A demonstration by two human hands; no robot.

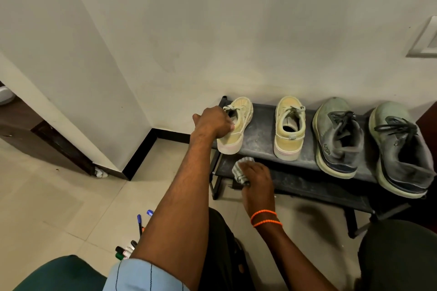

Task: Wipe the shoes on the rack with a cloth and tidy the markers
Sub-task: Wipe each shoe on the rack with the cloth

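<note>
A black shoe rack (260, 139) stands against the wall with several shoes on its top shelf. My left hand (212, 123) grips the leftmost cream shoe (236, 134) by its opening, at the rack's left end. Its cream mate (289, 130) sits beside it. Two grey-green sneakers (338, 139) (402, 149) lie to the right. My right hand (256, 179) holds a crumpled grey striped cloth (241, 170) just below the held shoe, in front of the lower shelf. Several markers (132, 241) lie on the tiled floor at lower left, partly hidden by my left forearm.
A dark wooden cabinet (35, 134) stands at the left past a wall corner with black skirting (142, 151). My knees fill the bottom corners. A switch plate (425, 40) is on the wall at right. Pale floor tiles (59, 196) spread to the left.
</note>
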